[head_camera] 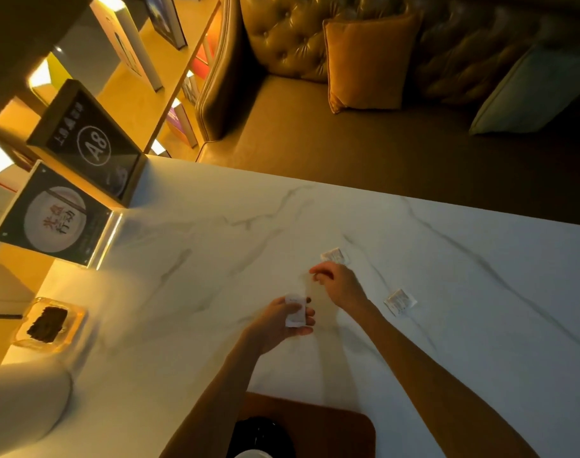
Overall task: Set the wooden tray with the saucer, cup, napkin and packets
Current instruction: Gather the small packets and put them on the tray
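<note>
My left hand (282, 320) holds a small white packet (296, 310) above the marble table (463, 292). My right hand (340, 285) hovers just beyond it, fingers curled and loosely apart, with nothing in them. Right past its fingertips lies a second white packet (334, 256). A third packet (399, 301) rests on the table to the right of my right wrist. The wooden tray (341, 431) sits at the near edge, partly under my left forearm. On it stands a dark saucer (262, 431) with the white rim of a cup (252, 454) cut off by the frame's bottom.
Two framed signs (87, 143) stand at the table's far left. A glass dish with a dark block (47, 322) sits at the left edge, a pale rounded object (21, 404) nearer me. A leather sofa with cushions (368, 61) lies beyond the table.
</note>
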A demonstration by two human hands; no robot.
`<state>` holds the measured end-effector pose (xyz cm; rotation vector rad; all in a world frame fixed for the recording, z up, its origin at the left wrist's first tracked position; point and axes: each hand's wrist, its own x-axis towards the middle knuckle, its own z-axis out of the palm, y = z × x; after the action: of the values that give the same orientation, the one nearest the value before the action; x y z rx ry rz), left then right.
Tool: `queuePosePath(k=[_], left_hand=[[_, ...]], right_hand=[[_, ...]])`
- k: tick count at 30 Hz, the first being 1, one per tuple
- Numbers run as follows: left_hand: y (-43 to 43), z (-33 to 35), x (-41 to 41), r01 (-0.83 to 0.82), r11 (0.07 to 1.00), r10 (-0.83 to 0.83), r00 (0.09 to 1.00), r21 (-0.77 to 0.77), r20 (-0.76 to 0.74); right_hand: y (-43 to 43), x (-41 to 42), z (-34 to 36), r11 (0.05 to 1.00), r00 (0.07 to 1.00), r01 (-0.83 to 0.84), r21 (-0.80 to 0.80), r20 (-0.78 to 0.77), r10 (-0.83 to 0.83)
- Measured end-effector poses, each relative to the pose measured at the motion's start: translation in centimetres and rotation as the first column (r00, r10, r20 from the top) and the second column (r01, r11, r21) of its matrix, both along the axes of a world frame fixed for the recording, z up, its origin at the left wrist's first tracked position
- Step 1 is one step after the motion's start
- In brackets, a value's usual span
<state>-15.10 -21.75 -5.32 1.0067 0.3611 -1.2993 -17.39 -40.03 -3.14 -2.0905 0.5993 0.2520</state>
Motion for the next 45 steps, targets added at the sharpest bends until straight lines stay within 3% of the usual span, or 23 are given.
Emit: queuePosePath(k=[1,3,9,15,17,18,20,22,26,28,34,36,38,39,41,43,45], left_hand=[[-0.2,-0.1,0.3,-0.05,0.999,0.049,0.998,-0.016,-0.033],[-0.4,-0.1,1.0,-0.137,0.99,0.134,0.987,-0.032,-0.087],[-0.7,-0.2,2.2,-0.246,0.969,0.245,0.962,0.01,-0.117],[-0.5,-0.4,2.4,-0.312,0.95,0.312,0.936,0.026,-0.16],[-0.5,-0.7,2.0,-0.316,0.948,0.318,0.935,0.036,-0.155],[-0.5,-0.9,1.8,-0.311,0.949,0.315,0.937,0.047,-0.149],[-0.7,-1.1,1.2,-0.308,0.95,0.313,0.939,0.057,-0.141],[-1.3,-1.2,0.4,-0.291,0.956,0.292,0.948,0.025,-0.125],[-3.1,-0.4,-1.6,-0.156,0.983,0.159,0.987,-0.093,0.025],[-3.9,0.1,-2.5,-0.121,0.991,0.126,0.985,-0.051,0.117],[-5.9,0.1,-3.6,-0.177,0.982,0.167,0.976,0.062,0.143],[-6.7,0.2,-3.6,-0.196,0.977,0.185,0.975,0.081,0.125],[-7.4,0.2,-3.7,-0.203,0.974,0.193,0.976,0.101,0.106],[-7.7,0.1,-3.8,-0.204,0.974,0.194,0.976,0.103,0.098],[-8.1,-0.2,-4.0,-0.197,0.974,0.187,0.978,0.113,0.087],[-8.0,-0.4,-4.0,-0.192,0.972,0.181,0.98,0.137,0.085],[-7.9,-0.7,-4.0,-0.182,0.97,0.17,0.982,0.159,0.088]], right_hand=[[-0.9,0.5,-0.3,0.991,1.0,0.031,-0.132,0.01,-0.03],[-2.6,1.6,-1.1,0.969,0.998,0.057,-0.242,0.018,-0.054],[-4.5,3.4,-3.5,0.918,0.997,-0.075,-0.39,-0.042,0.063],[-4.0,2.8,-3.7,0.875,0.962,-0.153,-0.459,-0.27,0.027],[-3.6,1.9,-3.4,0.942,0.956,-0.043,-0.333,-0.287,-0.058],[-3.3,1.3,-3.2,0.979,0.951,0.091,-0.185,-0.277,-0.141],[-2.2,0.0,-2.2,0.929,0.918,0.336,0.155,-0.274,-0.287],[-0.6,-1.4,-1.4,0.856,0.908,0.397,0.332,-0.277,-0.314],[2.3,-4.2,-1.3,0.83,0.912,0.407,0.38,-0.213,-0.35],[2.6,-5.1,-1.3,0.828,0.902,0.43,0.36,-0.195,-0.384],[-0.1,-6.7,-0.3,0.83,0.942,0.336,0.445,-0.174,-0.288],[-1.7,-7.2,-0.2,0.866,0.946,0.321,0.383,-0.168,-0.276],[-3.6,-7.8,-0.3,0.884,0.912,0.408,0.227,-0.143,-0.384],[-4.8,-8.3,-0.4,0.87,0.873,0.485,0.09,-0.116,-0.474],[-7.3,-9.5,-0.7,0.747,0.751,0.642,-0.173,-0.051,-0.658],[-9.3,-10.6,-1.1,0.681,0.692,0.692,-0.239,-0.046,-0.72],[-10.3,-11.2,-1.6,0.735,0.733,0.636,-0.233,-0.113,-0.671]])
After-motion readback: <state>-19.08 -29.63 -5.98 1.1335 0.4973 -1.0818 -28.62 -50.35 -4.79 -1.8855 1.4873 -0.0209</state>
